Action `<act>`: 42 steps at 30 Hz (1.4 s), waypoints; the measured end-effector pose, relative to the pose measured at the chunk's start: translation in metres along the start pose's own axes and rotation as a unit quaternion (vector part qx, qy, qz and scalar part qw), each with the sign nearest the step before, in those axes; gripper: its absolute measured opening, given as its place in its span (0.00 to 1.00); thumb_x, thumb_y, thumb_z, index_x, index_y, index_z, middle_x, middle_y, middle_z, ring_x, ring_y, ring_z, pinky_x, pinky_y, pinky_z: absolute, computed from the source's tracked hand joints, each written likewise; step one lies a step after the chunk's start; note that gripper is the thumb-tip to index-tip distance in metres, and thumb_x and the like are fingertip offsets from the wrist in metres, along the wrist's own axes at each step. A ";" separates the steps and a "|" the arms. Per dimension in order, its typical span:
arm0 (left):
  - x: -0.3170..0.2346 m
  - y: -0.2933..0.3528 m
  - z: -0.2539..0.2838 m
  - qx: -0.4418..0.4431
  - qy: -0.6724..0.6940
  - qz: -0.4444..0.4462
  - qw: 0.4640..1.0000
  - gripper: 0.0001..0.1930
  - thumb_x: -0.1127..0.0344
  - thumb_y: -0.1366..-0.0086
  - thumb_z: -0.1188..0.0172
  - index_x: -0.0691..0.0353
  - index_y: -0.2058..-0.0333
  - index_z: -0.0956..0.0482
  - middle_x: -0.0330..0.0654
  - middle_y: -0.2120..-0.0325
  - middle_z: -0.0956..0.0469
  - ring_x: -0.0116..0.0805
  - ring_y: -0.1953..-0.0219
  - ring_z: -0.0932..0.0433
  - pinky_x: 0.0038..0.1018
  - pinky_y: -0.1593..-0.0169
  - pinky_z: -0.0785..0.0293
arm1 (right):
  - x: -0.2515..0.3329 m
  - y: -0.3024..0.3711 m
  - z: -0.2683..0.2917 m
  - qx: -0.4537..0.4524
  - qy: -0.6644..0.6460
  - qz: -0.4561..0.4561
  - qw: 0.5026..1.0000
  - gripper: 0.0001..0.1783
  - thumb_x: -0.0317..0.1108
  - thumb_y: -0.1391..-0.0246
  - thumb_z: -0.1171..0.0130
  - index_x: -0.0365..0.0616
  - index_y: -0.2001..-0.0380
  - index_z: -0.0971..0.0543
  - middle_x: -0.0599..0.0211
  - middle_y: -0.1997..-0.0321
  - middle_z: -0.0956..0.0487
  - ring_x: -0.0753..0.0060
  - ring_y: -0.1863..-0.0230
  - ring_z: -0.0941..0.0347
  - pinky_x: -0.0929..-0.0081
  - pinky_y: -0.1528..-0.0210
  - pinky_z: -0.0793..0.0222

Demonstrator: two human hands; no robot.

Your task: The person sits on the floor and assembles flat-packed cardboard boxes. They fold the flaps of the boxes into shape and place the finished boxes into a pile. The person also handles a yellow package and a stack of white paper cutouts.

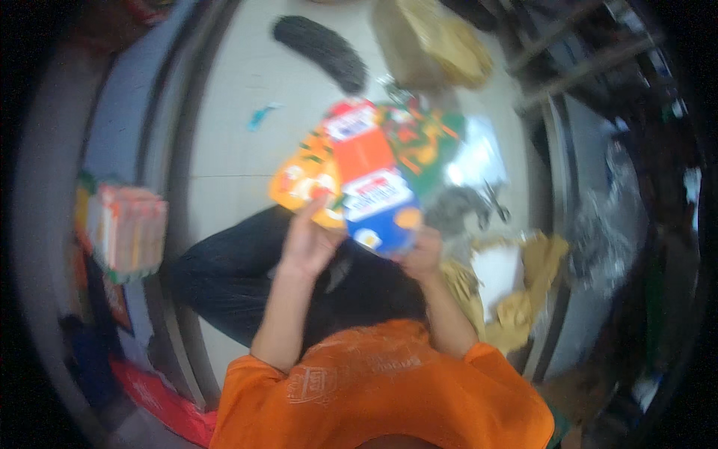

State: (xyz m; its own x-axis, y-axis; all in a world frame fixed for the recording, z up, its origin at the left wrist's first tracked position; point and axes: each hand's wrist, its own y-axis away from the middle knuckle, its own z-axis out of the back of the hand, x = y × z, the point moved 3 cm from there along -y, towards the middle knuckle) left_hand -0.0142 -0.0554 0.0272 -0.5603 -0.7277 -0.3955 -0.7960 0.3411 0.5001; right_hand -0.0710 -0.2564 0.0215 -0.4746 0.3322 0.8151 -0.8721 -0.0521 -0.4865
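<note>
Between my hands, above my crossed legs, is a colourful printed card (364, 155). Its middle strip is red above and blue below, with white lettered panels. A yellow-orange part (303, 178) spreads to the left and a green part (437, 142) to the right; blur hides whether these are joined to the strip. My left hand (310, 238) is closed on the lower edge of the yellow-orange part, thumb on top. My right hand (421, 253) grips the lower right corner of the blue end, its fingers partly hidden.
On the pale tiled floor lie a dark fuzzy long thing (323, 51), a brown bag (430, 46) and a small blue scrap (261, 116). Torn brown paper (542, 269) and grey plastic (452, 208) lie at right. A pink-and-white bundle (133, 230) stands at left.
</note>
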 end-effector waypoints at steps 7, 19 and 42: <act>0.029 -0.008 0.020 0.007 0.069 -0.002 0.998 0.24 0.61 0.37 0.45 0.60 0.44 0.37 0.43 0.50 0.27 0.35 0.51 0.24 0.33 0.52 0.25 | -0.037 -0.012 -0.002 0.007 0.020 -0.144 0.989 0.12 0.33 0.51 0.39 0.35 0.66 0.21 0.61 0.68 0.18 0.62 0.65 0.20 0.69 0.62 0.26; -0.038 0.014 -0.007 -0.040 -0.105 -0.261 0.959 0.18 0.66 0.41 0.38 0.63 0.53 0.28 0.39 0.59 0.23 0.30 0.61 0.21 0.30 0.62 0.19 | 0.013 -0.064 -0.023 0.050 -0.418 -0.424 0.802 0.30 0.37 0.44 0.44 0.32 0.44 0.40 0.53 0.52 0.27 0.60 0.57 0.23 0.60 0.66 0.19; -0.099 0.078 0.067 -0.008 -0.388 -0.188 0.902 0.18 0.73 0.36 0.47 0.68 0.47 0.32 0.47 0.55 0.23 0.32 0.52 0.25 0.27 0.46 0.30 | -0.050 -0.246 -0.311 0.199 -0.126 -0.274 0.932 0.32 0.49 0.47 0.39 0.24 0.56 0.30 0.56 0.72 0.21 0.70 0.71 0.23 0.77 0.74 0.27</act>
State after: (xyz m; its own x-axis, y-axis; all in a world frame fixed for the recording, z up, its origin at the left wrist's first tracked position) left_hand -0.0360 0.0832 0.0536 -0.2477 -0.1518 -0.9569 -0.9632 0.1447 0.2264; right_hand 0.2039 0.0332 0.0026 0.0857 0.1826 0.9794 -0.9430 -0.3025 0.1389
